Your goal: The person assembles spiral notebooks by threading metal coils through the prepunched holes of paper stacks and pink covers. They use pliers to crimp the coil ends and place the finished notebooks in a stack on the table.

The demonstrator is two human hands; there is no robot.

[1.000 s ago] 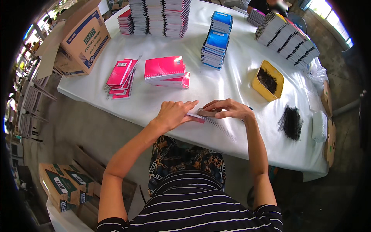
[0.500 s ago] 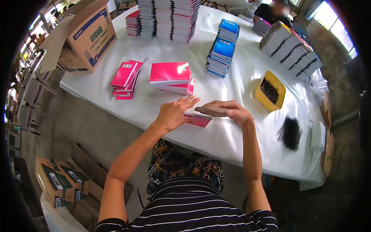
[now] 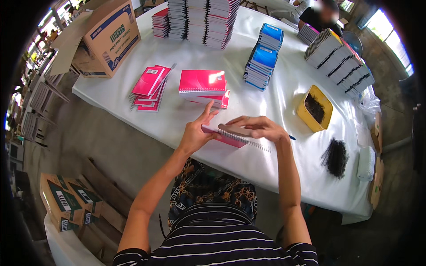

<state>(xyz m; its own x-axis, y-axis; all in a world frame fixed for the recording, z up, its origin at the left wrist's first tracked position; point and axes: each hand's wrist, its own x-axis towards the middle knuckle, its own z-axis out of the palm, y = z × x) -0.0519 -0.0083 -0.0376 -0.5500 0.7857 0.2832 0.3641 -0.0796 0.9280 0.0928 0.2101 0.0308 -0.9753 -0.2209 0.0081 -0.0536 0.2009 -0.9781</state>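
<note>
Near the table's front edge, my left hand (image 3: 195,135) grips the left end of a small pink notebook (image 3: 233,141), thumb in front and fingers raised behind. A metal spiral coil (image 3: 259,145) runs along the notebook's upper edge and sticks out past its right end. My right hand (image 3: 268,130) is closed over a flat brownish pad (image 3: 235,130), which it holds against the coil. A dark blue, pen-like tip (image 3: 292,138) shows beside my right wrist; the rest of it is hidden. Just beyond my hands lies a stack of pink notebooks (image 3: 202,81).
Left of that stack are pink notebooks with loose coils (image 3: 151,84). Blue notebooks (image 3: 262,62) and tall notebook stacks (image 3: 197,22) stand farther back. To the right are a yellow tub (image 3: 326,122) of black coils, a black coil pile (image 3: 336,158) and an open carton (image 3: 106,40) far left.
My right hand and the pad have shifted slightly left along the coil. The notebook is turned a little, and the blue tip has come into sight. The whole view has shifted slightly.
</note>
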